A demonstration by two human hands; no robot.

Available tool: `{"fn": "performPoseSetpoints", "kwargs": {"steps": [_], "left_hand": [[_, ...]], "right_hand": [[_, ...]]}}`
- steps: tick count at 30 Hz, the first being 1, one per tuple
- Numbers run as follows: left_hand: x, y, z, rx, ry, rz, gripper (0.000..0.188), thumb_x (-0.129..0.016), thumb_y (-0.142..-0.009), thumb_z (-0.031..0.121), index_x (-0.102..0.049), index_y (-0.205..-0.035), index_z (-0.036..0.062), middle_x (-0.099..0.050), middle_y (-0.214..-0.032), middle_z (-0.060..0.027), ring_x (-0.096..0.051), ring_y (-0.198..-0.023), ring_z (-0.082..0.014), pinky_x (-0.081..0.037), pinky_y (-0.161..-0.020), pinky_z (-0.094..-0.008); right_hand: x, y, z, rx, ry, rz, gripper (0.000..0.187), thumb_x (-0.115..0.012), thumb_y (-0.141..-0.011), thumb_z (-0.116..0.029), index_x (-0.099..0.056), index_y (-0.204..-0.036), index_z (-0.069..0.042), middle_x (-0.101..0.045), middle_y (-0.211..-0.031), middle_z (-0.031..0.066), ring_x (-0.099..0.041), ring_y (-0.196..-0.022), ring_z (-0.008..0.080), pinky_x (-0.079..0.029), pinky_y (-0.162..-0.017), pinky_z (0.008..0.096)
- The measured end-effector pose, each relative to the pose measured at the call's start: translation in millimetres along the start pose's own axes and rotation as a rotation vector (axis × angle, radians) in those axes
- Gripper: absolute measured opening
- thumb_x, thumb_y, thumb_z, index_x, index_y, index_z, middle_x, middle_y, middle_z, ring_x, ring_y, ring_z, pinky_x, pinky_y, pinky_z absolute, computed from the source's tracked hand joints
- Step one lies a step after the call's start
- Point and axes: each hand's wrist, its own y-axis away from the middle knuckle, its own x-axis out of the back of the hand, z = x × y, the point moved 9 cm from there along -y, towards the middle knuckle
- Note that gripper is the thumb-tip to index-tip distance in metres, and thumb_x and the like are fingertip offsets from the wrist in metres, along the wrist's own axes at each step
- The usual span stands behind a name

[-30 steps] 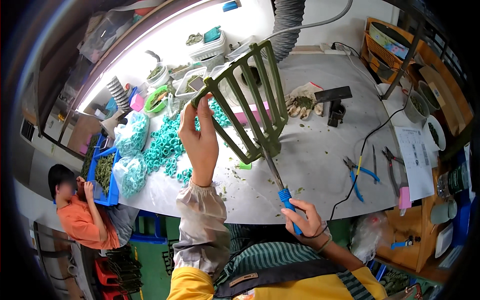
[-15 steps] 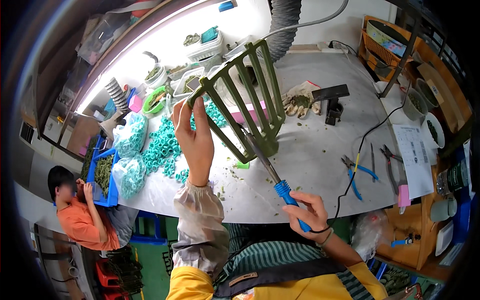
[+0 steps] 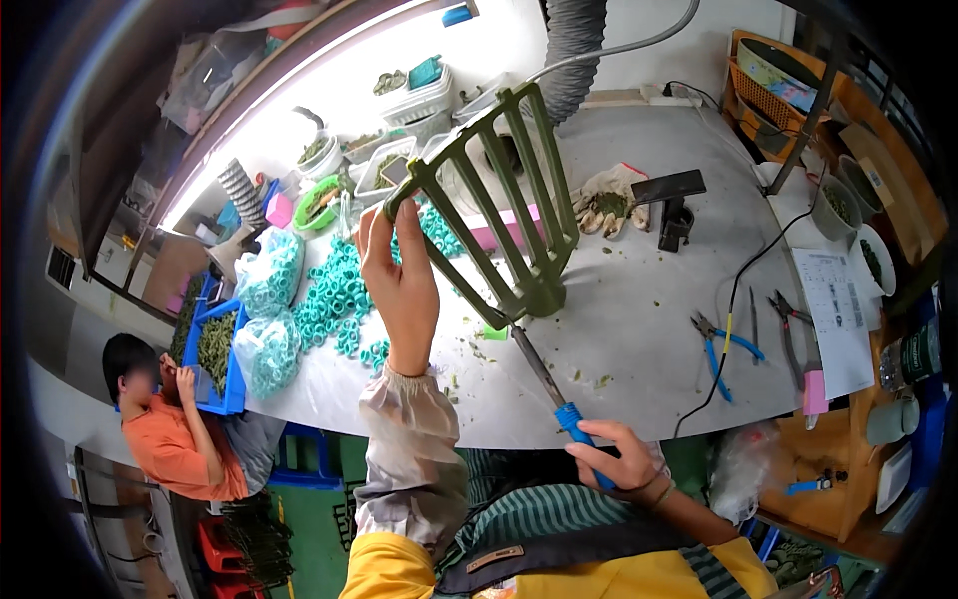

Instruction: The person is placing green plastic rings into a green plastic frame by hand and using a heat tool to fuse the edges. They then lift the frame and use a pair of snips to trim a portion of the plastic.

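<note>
A dark green slatted plastic frame (image 3: 545, 290) stands tilted over the grey table, its bars spreading upward from a narrow base. My left hand (image 3: 404, 295) grips its upper left corner, fingers pinched on the rim. In my right hand (image 3: 631, 461) is a soldering iron (image 3: 570, 417) with a blue handle and a long metal shaft. The iron's tip meets the lower edge of the frame near its base; whether it touches is hard to tell. A small bright green piece (image 3: 495, 332) and green scraps lie below the frame.
Teal rings (image 3: 329, 299) are heaped left, beside bagged rings (image 3: 267, 354). A work glove (image 3: 609, 195) and a black stand (image 3: 674, 215) lie beyond the frame. Blue-handled pliers (image 3: 717, 349) and the iron's cord (image 3: 731, 309) lie right. A person in orange (image 3: 175, 444) sits far left.
My right hand has drawn the iron down toward me, so its tip has gone from between the bars to the frame's lower edge. The left hand keeps its hold.
</note>
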Motion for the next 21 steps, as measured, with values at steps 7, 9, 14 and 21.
{"fn": "performPoseSetpoints", "kwargs": {"steps": [7, 9, 14, 21], "left_hand": [[-1, 1, -6, 0.023, 0.033, -0.016, 0.023, -0.054, -0.101, 0.018, -0.062, -0.097, -0.0039, -0.052, -0.087, -0.0062, -0.043, -0.084, -0.0183, -0.036, -0.076, -0.0286], [0, 1, -7, 0.097, 0.028, -0.015, 0.025, -0.054, -0.101, 0.018, -0.062, -0.096, -0.0040, -0.052, -0.085, -0.0063, -0.043, -0.085, -0.0181, -0.036, -0.077, -0.0284], [0, 3, -15, 0.132, 0.027, -0.024, 0.025, -0.053, -0.102, 0.019, -0.063, -0.095, -0.0035, -0.053, -0.086, -0.0049, -0.045, -0.085, -0.0160, -0.036, -0.078, -0.0270], [3, 3, -14, 0.178, 0.035, -0.043, 0.029, -0.051, -0.103, 0.026, -0.065, -0.101, 0.0000, -0.057, -0.090, -0.0008, -0.043, -0.078, -0.0077, -0.035, -0.069, -0.0230]], "right_hand": [[-14, 14, 1, -0.026, 0.064, 0.075, 0.042, -0.074, -0.074, 0.000, -0.067, -0.114, -0.007, -0.058, -0.118, 0.0189, -0.066, -0.095, 0.0323, -0.056, -0.079, 0.0370], [-15, 18, 4, -0.048, 0.053, 0.085, 0.042, -0.074, -0.074, 0.000, -0.067, -0.114, -0.009, -0.057, -0.119, 0.0181, -0.065, -0.098, 0.0320, -0.056, -0.079, 0.0363], [-12, 10, 15, -0.103, 0.011, 0.088, 0.042, -0.074, -0.075, 0.001, -0.067, -0.115, -0.011, -0.057, -0.118, 0.0171, -0.064, -0.099, 0.0307, -0.056, -0.078, 0.0355], [-11, 10, 15, -0.117, -0.054, 0.112, 0.043, -0.073, -0.074, 0.003, -0.067, -0.114, -0.009, -0.057, -0.119, 0.0177, -0.065, -0.098, 0.0288, -0.056, -0.079, 0.0335]]}}
